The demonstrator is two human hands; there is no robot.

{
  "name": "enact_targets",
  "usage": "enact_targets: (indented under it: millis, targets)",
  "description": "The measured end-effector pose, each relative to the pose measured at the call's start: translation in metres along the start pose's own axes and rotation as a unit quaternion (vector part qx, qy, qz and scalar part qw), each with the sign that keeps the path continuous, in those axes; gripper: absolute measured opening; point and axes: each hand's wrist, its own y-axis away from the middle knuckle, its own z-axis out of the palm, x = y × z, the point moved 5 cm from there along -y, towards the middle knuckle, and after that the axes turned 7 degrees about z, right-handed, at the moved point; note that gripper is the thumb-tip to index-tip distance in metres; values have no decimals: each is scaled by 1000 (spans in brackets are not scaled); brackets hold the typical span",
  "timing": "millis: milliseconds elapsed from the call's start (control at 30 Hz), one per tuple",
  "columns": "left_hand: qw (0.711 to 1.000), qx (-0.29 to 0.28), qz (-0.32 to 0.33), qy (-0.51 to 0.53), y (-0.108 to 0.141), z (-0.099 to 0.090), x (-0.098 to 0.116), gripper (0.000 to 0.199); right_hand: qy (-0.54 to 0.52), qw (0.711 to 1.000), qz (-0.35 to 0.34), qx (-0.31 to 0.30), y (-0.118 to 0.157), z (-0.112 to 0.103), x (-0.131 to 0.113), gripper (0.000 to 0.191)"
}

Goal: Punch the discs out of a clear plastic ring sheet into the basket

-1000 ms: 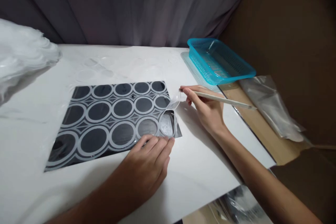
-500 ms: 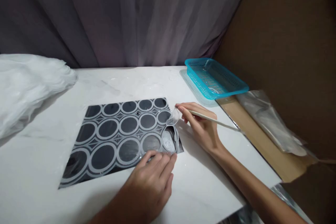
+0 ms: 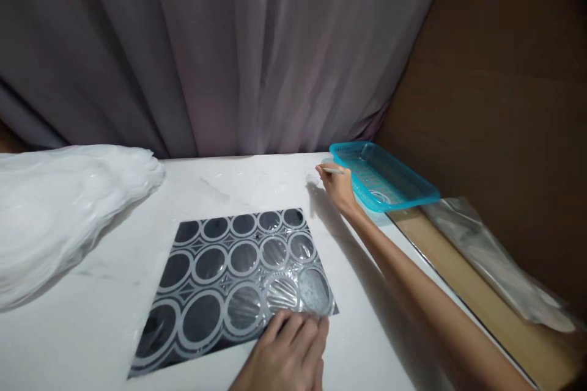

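Note:
A dark sheet (image 3: 215, 284) printed with rows of pale rings lies flat on the white table (image 3: 82, 342). The fingertips of my left hand (image 3: 293, 348) rest on its near right edge, fingers bent and side by side; whether they pinch anything is not visible. Beyond the sheet's far right corner, my right hand (image 3: 337, 186) grips a thin light tool (image 3: 332, 170) between thumb and fingers. Just left of those fingers, something small and clear (image 3: 312, 177) shows near the tabletop, too faint to make out. A cloudy, whitish patch fills the ring at the near right corner.
A turquoise plastic basket (image 3: 389, 180) stands at the back right, close beside my right hand. Thin white sheets (image 3: 68, 208) are piled at the left. Brown cardboard (image 3: 458, 281) and clear plastic bags (image 3: 490, 256) line the right edge. A grey curtain (image 3: 229, 55) hangs behind.
My right hand has moved away from the sheet's right edge, up toward the basket, with the tool. My left hand stays at the near edge. The view has tilted up.

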Motion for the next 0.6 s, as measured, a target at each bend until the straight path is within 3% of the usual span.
enact_targets:
  millis: [133, 333, 500, 600]
  targets:
    - [1000, -1, -10, 6, 5, 0, -1, 31, 10, 1000, -1, 5, -19, 16, 24, 32]
    - [999, 7, 35, -32, 14, -12, 6, 35, -28, 1000, 5, -5, 2, 12, 31, 18]
    - [999, 16, 24, -21, 27, -56, -4, 34, -77, 995, 48, -47, 35, -1, -1, 27]
    - [997, -54, 36, -41, 44, -73, -13, 33, -114, 982, 78, -125, 78, -9, -39, 35]
